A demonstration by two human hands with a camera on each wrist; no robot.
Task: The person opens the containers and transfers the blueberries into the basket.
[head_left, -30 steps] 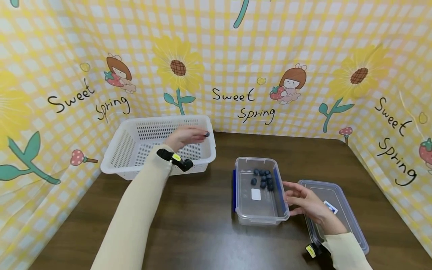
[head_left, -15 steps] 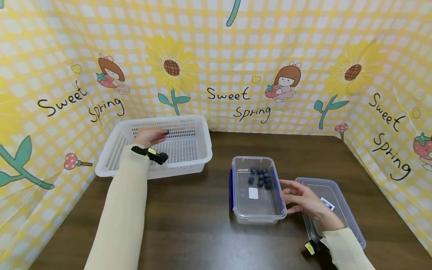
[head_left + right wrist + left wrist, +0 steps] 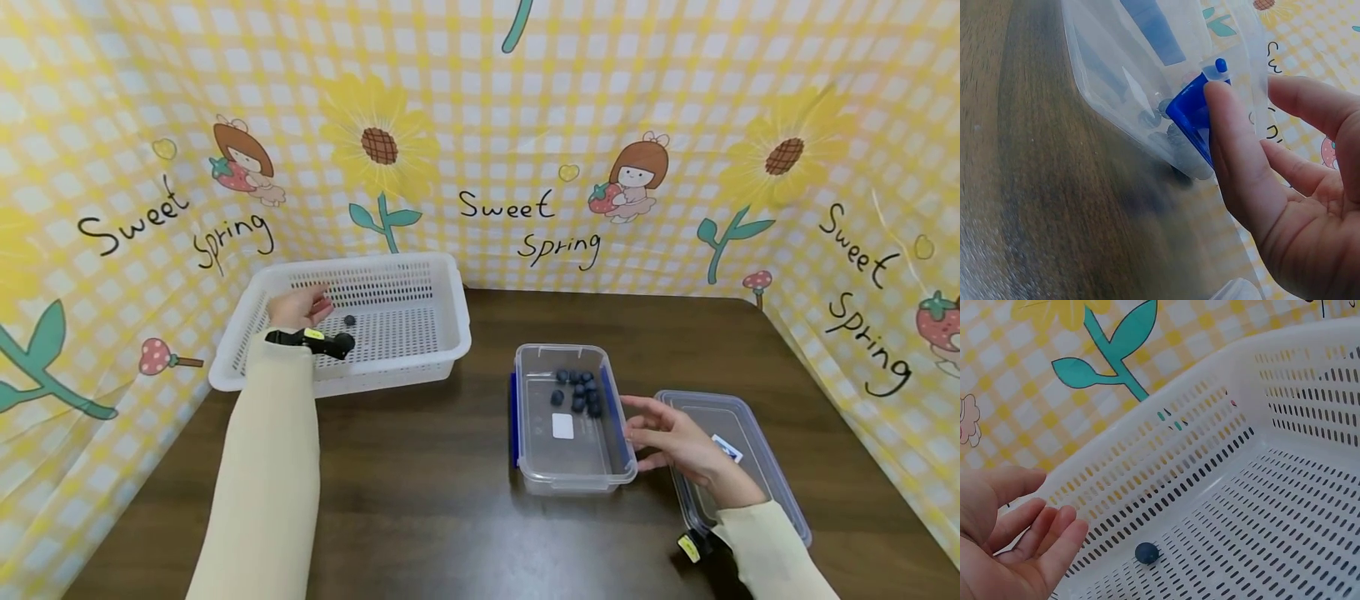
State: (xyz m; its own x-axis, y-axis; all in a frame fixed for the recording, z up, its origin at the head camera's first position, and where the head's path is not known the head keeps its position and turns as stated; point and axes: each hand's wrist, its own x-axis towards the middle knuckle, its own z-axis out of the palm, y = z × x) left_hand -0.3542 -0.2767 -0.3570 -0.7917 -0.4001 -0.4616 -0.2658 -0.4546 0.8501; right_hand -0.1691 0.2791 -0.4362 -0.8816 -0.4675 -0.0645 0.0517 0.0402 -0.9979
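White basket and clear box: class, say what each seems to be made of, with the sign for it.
White basket: likely moulded plastic, matte, judging by its even rows of slots and smooth rim. Clear box: seemingly transparent glossy plastic; the blueberries and table show through its walls, and it has blue clips.

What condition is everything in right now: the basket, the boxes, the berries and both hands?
White perforated plastic basket: upright, one blueberry inside.
Single dark blueberry: lying loose on the basket floor, untouched.
Clear plastic box with blue clips: uncovered, a cluster of blueberries at its far end.
Clear plastic lid: off, flat on the table beside the box.
Left hand: open, holding nothing, over the basket.
Right hand: open, fingers touching the box's blue clip.
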